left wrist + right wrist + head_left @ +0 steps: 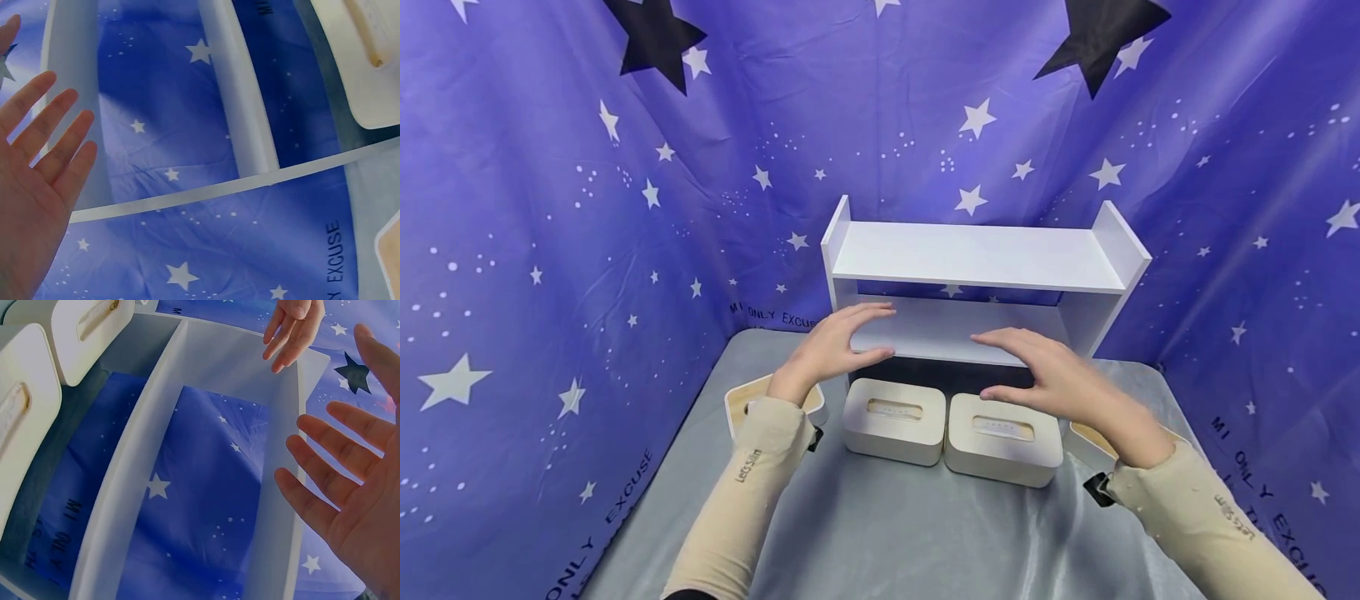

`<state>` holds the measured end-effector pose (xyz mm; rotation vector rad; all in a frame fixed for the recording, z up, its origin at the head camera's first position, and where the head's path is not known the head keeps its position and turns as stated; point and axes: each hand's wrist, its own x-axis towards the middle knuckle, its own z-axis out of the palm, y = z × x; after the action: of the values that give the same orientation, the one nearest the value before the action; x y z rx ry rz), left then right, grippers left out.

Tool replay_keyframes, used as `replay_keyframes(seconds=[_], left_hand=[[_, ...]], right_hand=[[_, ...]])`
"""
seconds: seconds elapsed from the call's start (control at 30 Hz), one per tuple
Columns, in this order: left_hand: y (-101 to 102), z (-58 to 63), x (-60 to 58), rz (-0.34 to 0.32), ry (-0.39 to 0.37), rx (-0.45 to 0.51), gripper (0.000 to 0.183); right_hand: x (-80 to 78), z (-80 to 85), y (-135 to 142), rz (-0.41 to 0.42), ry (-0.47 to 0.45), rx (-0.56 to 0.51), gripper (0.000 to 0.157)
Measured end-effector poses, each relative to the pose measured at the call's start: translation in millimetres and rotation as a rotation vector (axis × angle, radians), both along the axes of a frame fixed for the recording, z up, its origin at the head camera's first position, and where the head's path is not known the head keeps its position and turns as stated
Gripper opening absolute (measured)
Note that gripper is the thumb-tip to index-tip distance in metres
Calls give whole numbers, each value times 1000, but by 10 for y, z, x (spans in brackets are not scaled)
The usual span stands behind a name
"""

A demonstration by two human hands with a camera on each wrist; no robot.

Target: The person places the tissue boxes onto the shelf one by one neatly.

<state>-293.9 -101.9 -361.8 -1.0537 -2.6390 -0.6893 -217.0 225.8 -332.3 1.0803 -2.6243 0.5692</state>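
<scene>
shelf [977, 254], white and two-tiered, stands upright toward the back of the grey cloth [880, 542], just behind the left tissue box [895, 443] and the right tissue box [1000, 460], which sit side by side. my left hand [835, 343] and right hand [1060, 375] hang before its lower board, palms inward, fingers and thumbs spread, each holding nothing. i judge this a step between holds, perhaps lining up on the shelf; the next move probably calls for matched hands, kept clear of the boxes. a wood-toned container [740, 403] shows partly behind my left wrist; starry curtain [880, 108] hangs beyond.
</scene>
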Motion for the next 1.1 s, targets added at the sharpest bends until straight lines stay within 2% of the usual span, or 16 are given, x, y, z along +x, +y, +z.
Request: replay_keyframes(seconds=[0.43, 0.77, 0.93, 1.1], left_hand=[[-8, -362, -96, -6, -81, 53, 63], [-45, -650, -114, 57, -176, 74, 62], [-82, -795, -131, 65, -185, 89, 62], [-120, -926, -152, 104, -185, 75, 60]], right_hand=[[-5, -289, -44, 4, -65, -86, 66], [-22, -490, -74, 24, -77, -132, 65], [-24, -584, -86, 36, -97, -167, 63], [-26, -680, -89, 33, -119, -193, 62]])
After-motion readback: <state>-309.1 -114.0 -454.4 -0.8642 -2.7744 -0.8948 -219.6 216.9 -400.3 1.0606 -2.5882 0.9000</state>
